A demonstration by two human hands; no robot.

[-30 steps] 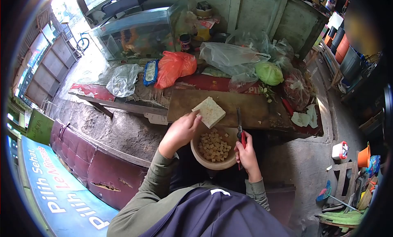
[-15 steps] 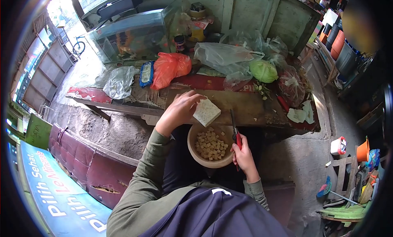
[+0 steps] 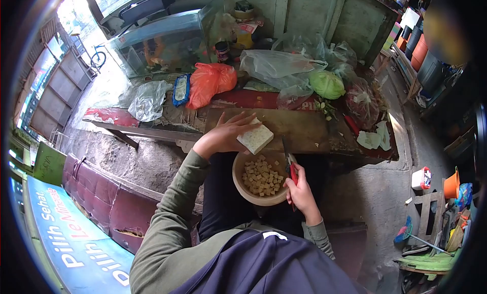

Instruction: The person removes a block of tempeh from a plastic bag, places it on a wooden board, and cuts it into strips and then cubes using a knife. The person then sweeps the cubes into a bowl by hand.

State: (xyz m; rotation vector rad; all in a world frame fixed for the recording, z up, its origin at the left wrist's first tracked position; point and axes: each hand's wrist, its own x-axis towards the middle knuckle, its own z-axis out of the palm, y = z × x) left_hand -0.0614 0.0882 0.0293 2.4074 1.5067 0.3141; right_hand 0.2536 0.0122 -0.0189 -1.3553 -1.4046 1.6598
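"While the right hand (image 3: pixel 303 193) grips the knife (image 3: pixel 293 173) by its red handle, what does the left hand (image 3: pixel 225 135) do?"

"Its fingers spread over the near-left side of the pale block (image 3: pixel 256 140). If they grasp it firmly, I cannot tell."

"And the bowl (image 3: pixel 241 191)?"

"It is between the two hands, with cubes (image 3: pixel 263 177) inside. Beyond the hands lies the board (image 3: pixel 299 129), and farther, the cabbage (image 3: pixel 326 85)."

- One left hand (image 3: pixel 221 137), one right hand (image 3: pixel 302 192)
- One knife (image 3: pixel 292 172), one bowl (image 3: pixel 247 194)
- One pale block (image 3: pixel 255 139), one cutting board (image 3: pixel 302 129)
- One cabbage (image 3: pixel 326 85)
- One orange bag (image 3: pixel 209 85), one blue packet (image 3: pixel 181 90)
- One glass tank (image 3: pixel 157 38)
- One bicycle (image 3: pixel 98 59)
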